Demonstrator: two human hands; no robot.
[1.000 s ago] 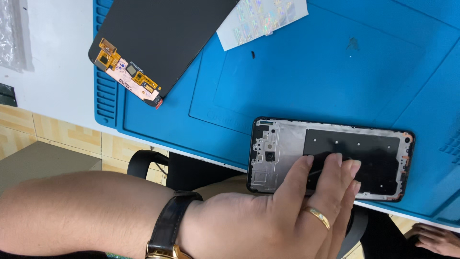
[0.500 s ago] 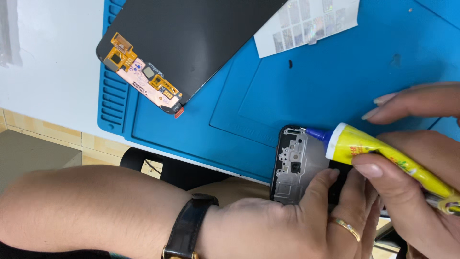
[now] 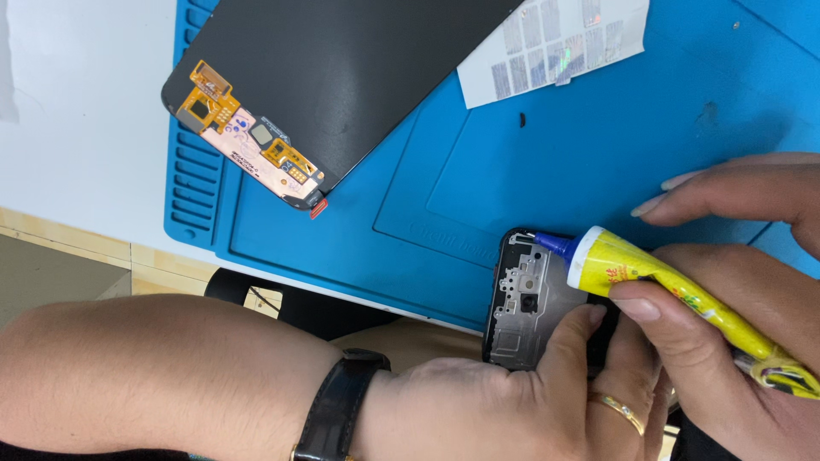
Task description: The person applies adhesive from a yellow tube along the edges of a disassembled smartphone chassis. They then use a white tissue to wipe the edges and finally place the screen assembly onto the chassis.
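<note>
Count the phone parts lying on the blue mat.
2: a black screen panel with orange flex cables at the mat's upper left, and a black phone frame at its near edge. Others may lie out of view.

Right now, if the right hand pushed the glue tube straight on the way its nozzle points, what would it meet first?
The right hand aims the yellow glue tube left and slightly up. Its blue nozzle already sits at the top edge of the phone frame, so it would probably meet that corner first, then the blue mat. Depth is unclear.
</note>
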